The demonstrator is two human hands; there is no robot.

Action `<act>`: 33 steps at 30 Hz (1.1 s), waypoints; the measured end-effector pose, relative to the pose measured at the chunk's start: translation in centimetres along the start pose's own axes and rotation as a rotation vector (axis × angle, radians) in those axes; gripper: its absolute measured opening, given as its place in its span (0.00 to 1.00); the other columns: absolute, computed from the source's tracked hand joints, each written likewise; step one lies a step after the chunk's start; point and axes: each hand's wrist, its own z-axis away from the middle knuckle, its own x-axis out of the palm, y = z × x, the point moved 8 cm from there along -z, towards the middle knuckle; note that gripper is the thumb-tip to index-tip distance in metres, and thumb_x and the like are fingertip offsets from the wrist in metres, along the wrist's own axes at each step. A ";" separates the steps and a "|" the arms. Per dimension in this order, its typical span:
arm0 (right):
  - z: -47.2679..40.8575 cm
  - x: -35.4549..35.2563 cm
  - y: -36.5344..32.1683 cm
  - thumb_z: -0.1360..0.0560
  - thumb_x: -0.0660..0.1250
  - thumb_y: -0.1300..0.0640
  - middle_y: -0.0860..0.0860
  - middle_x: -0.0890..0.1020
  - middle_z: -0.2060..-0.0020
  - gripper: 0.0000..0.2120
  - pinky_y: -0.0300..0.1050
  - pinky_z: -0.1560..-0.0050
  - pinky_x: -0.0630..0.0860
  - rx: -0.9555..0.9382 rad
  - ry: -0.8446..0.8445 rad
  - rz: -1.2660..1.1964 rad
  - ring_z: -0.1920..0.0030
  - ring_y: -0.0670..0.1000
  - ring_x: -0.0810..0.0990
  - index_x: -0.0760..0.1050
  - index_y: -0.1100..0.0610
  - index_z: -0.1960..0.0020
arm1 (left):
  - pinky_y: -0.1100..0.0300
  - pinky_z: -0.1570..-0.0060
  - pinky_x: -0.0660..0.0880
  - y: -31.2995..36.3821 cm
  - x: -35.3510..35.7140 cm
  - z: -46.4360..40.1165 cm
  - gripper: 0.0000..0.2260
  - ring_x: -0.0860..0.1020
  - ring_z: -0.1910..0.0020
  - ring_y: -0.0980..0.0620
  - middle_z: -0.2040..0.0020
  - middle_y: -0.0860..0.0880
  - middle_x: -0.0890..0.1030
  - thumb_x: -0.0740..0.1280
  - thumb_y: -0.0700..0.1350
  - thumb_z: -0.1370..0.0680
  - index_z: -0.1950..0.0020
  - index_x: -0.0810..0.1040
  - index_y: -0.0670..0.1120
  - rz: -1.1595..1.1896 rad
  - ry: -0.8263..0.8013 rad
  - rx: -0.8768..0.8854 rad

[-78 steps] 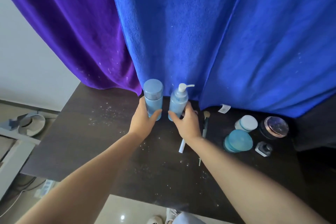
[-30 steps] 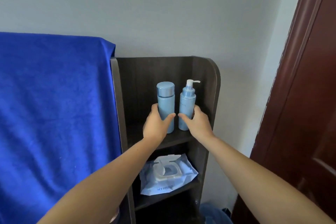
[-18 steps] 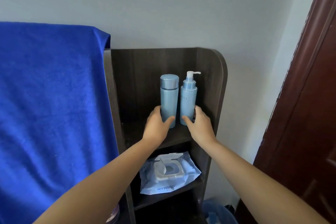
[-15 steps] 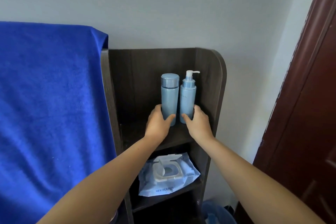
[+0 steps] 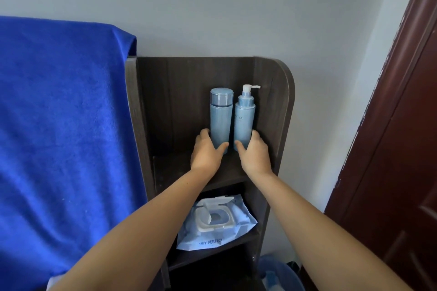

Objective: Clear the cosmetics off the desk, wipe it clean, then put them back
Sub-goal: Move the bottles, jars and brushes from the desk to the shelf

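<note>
Each hand curled round a bottle's base, the left hand (image 5: 206, 151) gripped the capped bottle (image 5: 220, 118) and the right hand (image 5: 255, 153) the pump bottle (image 5: 244, 120), both upright on the shelf (image 5: 179, 168) (presumably parked off the desk for wiping).

"HEY PERFECT" on wipes pack (image 5: 216, 227) (last letter cut off), partial "…OYA" on pump bottle (image 5: 244, 120)

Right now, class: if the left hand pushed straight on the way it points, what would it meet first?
Already gripping the capped pale-blue bottle, the left hand would probably next meet the dark wooden shelf unit's back panel; depth is unclear.
</note>
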 end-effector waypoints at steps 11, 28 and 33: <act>14.3 -0.2 -3.4 0.25 0.65 0.57 0.51 0.74 0.39 0.19 0.30 0.37 0.63 -0.393 0.014 -0.152 0.37 0.46 0.70 0.68 0.57 0.35 | 0.64 0.49 0.74 -2.0 -9.3 15.5 0.19 0.74 0.47 0.60 0.46 0.53 0.73 0.67 0.43 0.25 0.36 0.68 0.49 0.126 -0.023 0.390; 35.1 27.4 1.9 0.27 0.69 0.56 0.57 0.75 0.40 0.24 0.49 0.37 0.69 -0.064 -0.672 0.096 0.38 0.55 0.73 0.68 0.61 0.34 | 0.61 0.36 0.59 -36.4 -17.9 26.4 0.33 0.62 0.32 0.47 0.31 0.44 0.65 0.72 0.47 0.29 0.28 0.61 0.42 -0.216 -0.107 -0.362; 35.4 29.9 2.7 0.27 0.69 0.55 0.56 0.77 0.45 0.18 0.53 0.46 0.70 -0.069 -0.588 0.239 0.43 0.59 0.73 0.72 0.58 0.39 | 0.55 0.40 0.67 -38.6 -16.6 25.6 0.32 0.68 0.36 0.47 0.35 0.46 0.69 0.73 0.48 0.30 0.30 0.62 0.45 -0.205 -0.169 -0.382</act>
